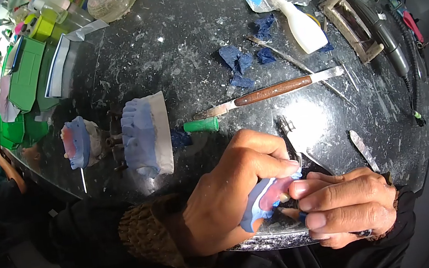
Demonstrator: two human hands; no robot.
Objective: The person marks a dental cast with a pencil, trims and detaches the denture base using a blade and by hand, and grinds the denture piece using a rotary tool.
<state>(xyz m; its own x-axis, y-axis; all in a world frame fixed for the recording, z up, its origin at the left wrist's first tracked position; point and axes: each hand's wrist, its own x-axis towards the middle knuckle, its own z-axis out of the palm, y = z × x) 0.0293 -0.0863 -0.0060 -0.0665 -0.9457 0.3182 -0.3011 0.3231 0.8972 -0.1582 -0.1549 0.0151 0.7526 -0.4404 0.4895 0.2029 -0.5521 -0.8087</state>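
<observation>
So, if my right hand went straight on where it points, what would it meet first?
Probably the blue-and-pink dental model in your left hand, just beyond the fingertips; depth is unclear.

I get one head-worn view: wide, bowed (dark corners), looking forward and down from close above the left hand point(228, 192) and right hand point(353, 202), black bench point(172, 30) beyond.
</observation>
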